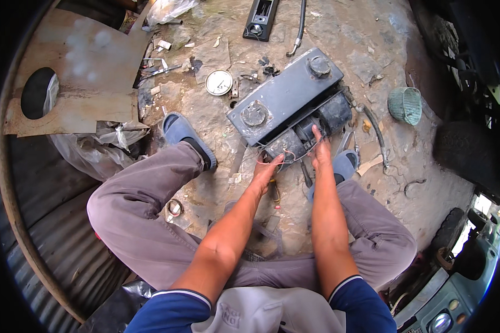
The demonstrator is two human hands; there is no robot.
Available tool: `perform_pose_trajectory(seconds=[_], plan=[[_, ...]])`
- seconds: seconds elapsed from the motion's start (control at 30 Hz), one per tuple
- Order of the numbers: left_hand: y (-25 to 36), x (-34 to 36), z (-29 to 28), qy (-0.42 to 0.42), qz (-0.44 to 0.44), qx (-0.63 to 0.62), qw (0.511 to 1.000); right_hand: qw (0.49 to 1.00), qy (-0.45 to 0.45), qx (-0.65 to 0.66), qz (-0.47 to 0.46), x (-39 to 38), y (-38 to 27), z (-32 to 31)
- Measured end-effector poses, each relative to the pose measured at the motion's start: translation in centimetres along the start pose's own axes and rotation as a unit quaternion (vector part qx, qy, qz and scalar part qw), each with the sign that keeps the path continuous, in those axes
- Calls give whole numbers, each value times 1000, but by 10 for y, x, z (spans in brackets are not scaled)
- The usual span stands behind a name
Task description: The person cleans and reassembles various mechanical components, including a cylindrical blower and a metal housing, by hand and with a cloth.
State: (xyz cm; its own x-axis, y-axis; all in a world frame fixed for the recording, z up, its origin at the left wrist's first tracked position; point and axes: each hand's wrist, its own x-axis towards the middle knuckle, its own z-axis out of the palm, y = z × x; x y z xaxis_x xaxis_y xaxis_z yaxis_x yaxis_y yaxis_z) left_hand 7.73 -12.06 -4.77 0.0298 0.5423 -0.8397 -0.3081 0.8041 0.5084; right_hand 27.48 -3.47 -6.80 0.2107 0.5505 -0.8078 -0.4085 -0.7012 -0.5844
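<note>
A grey metal tank (290,95) with two round caps rests at a slant on the ground before me. Dark cylinders (286,145) are fixed along its near side. My left hand (265,171) is closed at the nearest cylinder, thumb and fingers pinching a thin reddish wire (289,152). Against the middle of that near side, my right hand (320,152) is curled with its thumb pointing up; the wire runs toward it. What its fingers hold is hidden.
Beyond the tank lie a round white dial gauge (219,82), a black housing (260,19) and a hose (301,28). To the right are another hose (376,133) and a green mesh basket (404,105). A cut metal sheet (83,72) stands left. My sandalled feet flank the tank.
</note>
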Motion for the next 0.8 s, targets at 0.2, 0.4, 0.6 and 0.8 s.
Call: perform_pose_trajectory(seconds=[0.2, 0.4, 0.6, 0.8], plan=[[-8, 7, 6, 50, 37, 15, 998, 995, 66, -58, -46, -10, 0, 14], [3, 2, 12, 69, 53, 18, 996, 997, 48, -35, -47, -27, -7, 19], [22, -1, 7, 23, -34, 88, 995, 990, 14, 19, -138, 10, 8, 11], [19, 2, 7, 15, -10, 29, 999, 983, 61, 12, -170, 14, 12, 15]])
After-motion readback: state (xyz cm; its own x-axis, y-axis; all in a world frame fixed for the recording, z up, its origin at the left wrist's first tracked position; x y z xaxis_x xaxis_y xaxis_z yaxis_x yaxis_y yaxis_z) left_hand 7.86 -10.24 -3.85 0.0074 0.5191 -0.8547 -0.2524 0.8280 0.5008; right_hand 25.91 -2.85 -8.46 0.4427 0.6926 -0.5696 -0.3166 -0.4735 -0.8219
